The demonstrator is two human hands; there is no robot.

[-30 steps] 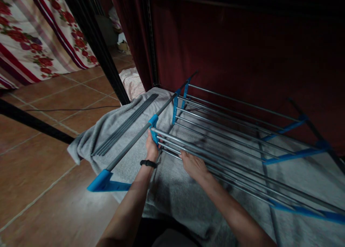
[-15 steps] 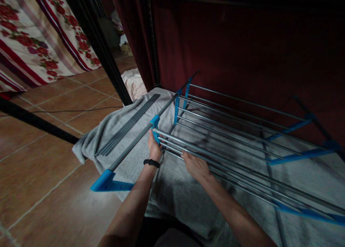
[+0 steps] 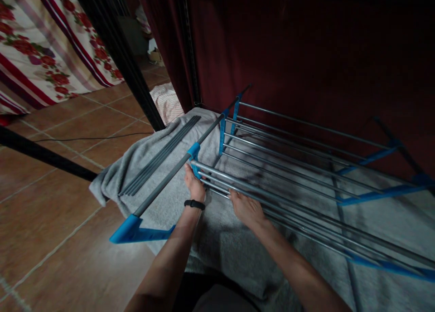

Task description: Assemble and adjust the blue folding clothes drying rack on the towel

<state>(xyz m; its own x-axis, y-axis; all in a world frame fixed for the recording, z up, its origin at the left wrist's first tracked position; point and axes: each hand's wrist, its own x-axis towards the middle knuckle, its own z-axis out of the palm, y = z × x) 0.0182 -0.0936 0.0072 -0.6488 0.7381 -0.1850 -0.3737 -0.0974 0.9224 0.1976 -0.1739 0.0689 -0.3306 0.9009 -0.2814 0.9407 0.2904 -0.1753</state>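
Note:
A clothes drying rack with metal rods [image 3: 285, 196] and blue plastic brackets lies on its side across a grey blanket [image 3: 231, 248]. My left hand [image 3: 195, 188], with a black band at the wrist, is closed around the near blue bracket [image 3: 195, 167] where the rod ends meet it. My right hand [image 3: 247, 208] is closed at the lower front rods a little to the right, its fingertips partly hidden behind them. A grey tube [image 3: 163, 185] passes through the bracket to a blue corner foot [image 3: 127, 230] at lower left.
Several loose grey tubes [image 3: 161, 155] lie side by side on the blanket's left part. Black metal posts [image 3: 125, 62] stand at the left, with a tiled floor [image 3: 50, 203] beyond. A dark red panel [image 3: 288, 53] rises behind the rack.
The view has tilted slightly. My left hand has shifted a little lower on the bracket; my right hand stays at the same rods.

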